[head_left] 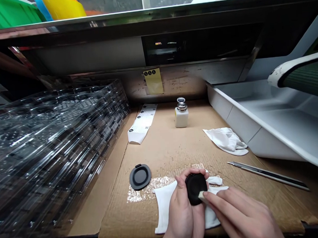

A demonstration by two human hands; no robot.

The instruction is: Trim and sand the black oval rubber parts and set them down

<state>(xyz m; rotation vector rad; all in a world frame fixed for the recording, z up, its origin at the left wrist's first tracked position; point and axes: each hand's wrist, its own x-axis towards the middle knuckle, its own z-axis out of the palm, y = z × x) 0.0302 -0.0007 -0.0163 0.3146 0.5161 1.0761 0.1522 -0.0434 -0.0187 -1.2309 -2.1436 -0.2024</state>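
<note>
A round black piece (196,188) is held in my left hand (183,207), whose fingers curl round its edge. My right hand (241,212) pinches a small off-white piece (202,195), which meets the lower right of the black piece. Under both hands lies a white glove-like cloth (164,205) on the cardboard. To the left, a dark grey rounded part (140,176) with a small tab lies flat, touched by neither hand.
Stacked clear plastic trays (55,139) fill the left. A pump bottle (181,114) stands behind a label strip (143,123) and crumpled white cloth (226,140). A utility knife (270,175) lies at right, near a large grey bin (236,112). A metal shelf crosses above.
</note>
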